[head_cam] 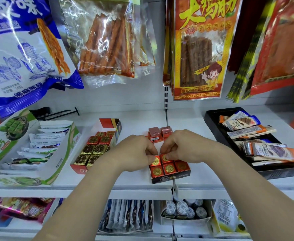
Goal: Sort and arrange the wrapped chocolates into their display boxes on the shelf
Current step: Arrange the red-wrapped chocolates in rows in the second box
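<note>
**On the white shelf (pixel 212 183): squaring up a row**

Near its front edge, both hands work over the dark display box (pixel 170 178). The left hand (pixel 135 152) pinches one of the red cubes (pixel 168 168) at the box's far-left end with curled fingers. The right hand (pixel 184 146) curls its fingertips onto the neighbouring cube. I'd seat each cube seal-up and flush with the row, pressing lightly so the foil doesn't dent. Loose cubes (pixel 154 133) sit just beyond the box. To the left stands a red box (pixel 78 169) of gold pieces, to the right a black tray (pixel 210 119) of bars. Snack bags (pixel 198 49) hang above.
</note>
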